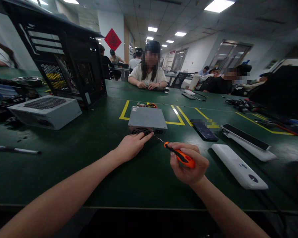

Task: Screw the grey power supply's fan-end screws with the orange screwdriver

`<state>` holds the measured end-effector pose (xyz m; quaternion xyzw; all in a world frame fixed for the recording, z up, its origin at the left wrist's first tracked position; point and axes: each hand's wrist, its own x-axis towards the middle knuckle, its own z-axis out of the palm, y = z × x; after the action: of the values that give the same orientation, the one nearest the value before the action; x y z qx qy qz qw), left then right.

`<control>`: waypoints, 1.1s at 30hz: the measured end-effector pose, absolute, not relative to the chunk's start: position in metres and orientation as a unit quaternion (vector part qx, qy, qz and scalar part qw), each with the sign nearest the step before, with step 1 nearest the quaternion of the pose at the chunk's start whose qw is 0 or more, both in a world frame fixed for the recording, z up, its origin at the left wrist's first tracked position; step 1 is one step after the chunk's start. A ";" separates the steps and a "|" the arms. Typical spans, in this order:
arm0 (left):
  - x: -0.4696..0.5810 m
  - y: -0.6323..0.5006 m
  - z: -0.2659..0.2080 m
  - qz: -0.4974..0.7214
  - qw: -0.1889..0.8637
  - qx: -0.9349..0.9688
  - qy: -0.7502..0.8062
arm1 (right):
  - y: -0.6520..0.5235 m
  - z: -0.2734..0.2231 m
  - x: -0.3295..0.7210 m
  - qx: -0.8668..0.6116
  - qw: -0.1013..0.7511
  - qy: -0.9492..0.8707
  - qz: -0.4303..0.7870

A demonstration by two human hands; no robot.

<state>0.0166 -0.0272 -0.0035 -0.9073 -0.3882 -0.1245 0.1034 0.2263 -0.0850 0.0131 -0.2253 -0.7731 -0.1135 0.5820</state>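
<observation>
A grey computer power supply (147,117) sits mid-table, with its fan grille (140,131) facing me and bundled coloured wires (151,105) behind it. My left hand (130,147) rests against that near face with fingers stretched out, the index fingertip near the lower right part. In my right hand (190,162) is an orange and black screwdriver (180,155), gripped by its handle. Its thin shaft points up and left, and the tip is at or close to the power supply's near face beside my left index finger. Whether it touches a screw is too small to tell.
At left stand a black computer case (83,66) and a second power supply (52,110); a pen (16,149) lies closer. To the right are a phone (203,129) and white devices (238,165) with cables. A person (149,74) sits opposite. Yellow tape (181,115) marks the green table.
</observation>
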 end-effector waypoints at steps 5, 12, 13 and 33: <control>0.014 -0.027 -0.006 -0.168 -0.005 -0.904 -0.393 | -0.083 0.015 0.229 -0.234 0.629 -0.734 -0.101; 0.019 -0.026 -0.005 -0.193 -0.075 -0.893 -0.400 | -0.082 0.019 0.229 -0.246 0.638 -0.723 -0.091; 0.020 -0.026 -0.004 -0.195 -0.082 -0.891 -0.402 | -0.083 0.020 0.229 -0.246 0.639 -0.723 -0.091; 0.023 -0.026 -0.008 -0.277 -0.309 -0.824 -0.385 | -0.089 0.027 0.225 -0.238 0.635 -0.734 -0.027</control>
<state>0.0226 -0.0260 -0.0082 -0.8242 -0.3854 -0.2766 -0.3093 0.2248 -0.0894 0.0273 -0.2385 -0.7341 -0.0275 0.6352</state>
